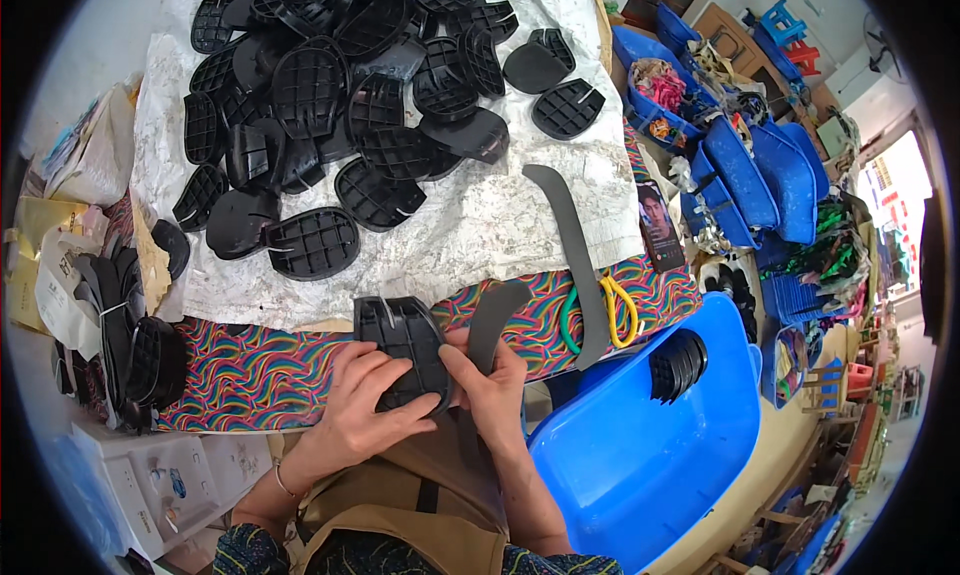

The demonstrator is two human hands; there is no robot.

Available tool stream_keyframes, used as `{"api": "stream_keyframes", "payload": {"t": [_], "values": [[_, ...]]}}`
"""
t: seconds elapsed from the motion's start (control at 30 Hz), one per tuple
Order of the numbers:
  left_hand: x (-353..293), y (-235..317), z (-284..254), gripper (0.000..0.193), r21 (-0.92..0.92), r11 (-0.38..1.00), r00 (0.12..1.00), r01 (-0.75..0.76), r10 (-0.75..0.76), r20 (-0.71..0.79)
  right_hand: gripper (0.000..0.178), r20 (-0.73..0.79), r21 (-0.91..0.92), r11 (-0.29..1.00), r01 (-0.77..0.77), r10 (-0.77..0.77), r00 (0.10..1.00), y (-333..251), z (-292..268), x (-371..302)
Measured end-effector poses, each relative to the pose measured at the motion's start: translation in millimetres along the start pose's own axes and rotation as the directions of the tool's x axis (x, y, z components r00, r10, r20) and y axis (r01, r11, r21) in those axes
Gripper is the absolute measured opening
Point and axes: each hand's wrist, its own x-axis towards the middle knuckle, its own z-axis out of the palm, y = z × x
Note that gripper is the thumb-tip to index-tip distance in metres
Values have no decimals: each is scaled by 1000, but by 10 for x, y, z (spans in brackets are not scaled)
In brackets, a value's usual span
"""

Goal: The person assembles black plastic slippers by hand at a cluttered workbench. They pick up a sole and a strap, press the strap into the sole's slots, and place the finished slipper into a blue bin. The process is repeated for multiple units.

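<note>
Over the table's front edge, my left hand [365, 405] grips a black shoe-heel piece [405, 335] by its side, its gridded, slotted underside facing up. My right hand [488, 390] pinches the right edge of the same piece. A curved dark grey strip [495, 315] rises between the right thumb and fingers, and its lower part hangs below the hand. Farther up, a loose pile of similar black heel pieces [310, 90] covers the stained white cloth [460, 250]. Another dark strip [572, 235] lies across the cloth's right side.
Yellow and green loops, seemingly scissor handles [622, 315], stick out by the loose strip. A phone [660, 230] lies at the table's right edge. Stacked black pieces [678, 365] sit inside a big blue tub [640, 465]. Bundled black strips [115, 325] are at left, above a white drawer unit [150, 485].
</note>
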Motion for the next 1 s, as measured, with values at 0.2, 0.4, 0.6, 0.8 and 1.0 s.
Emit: {"api": "stream_keyframes", "payload": {"t": [0.2,0.4,0.6,0.8,1.0], "values": [[-60,8,-28,59,-582,744,813,329,-537,-226,17,-87,4,1000,7,-7,996,152,-180,-97],[35,-152,93,53,-880,-38,587,473,-732,347,22,40,-10,1000,-18,18,999,134,-93,-233],[-40,-117,135,41,-878,-5,587,478,-742,323,36,32,-36,999,-24,26,999,81,-319,-268],[-76,-108,55,41,-846,-131,585,516,-668,460,31,151,-462,841,281,-238,960,220,-622,-166],[-83,-70,152,41,-801,-79,580,593,-648,493,18,0,-356,934,-6,7,1000,-35,-260,-222]]}}
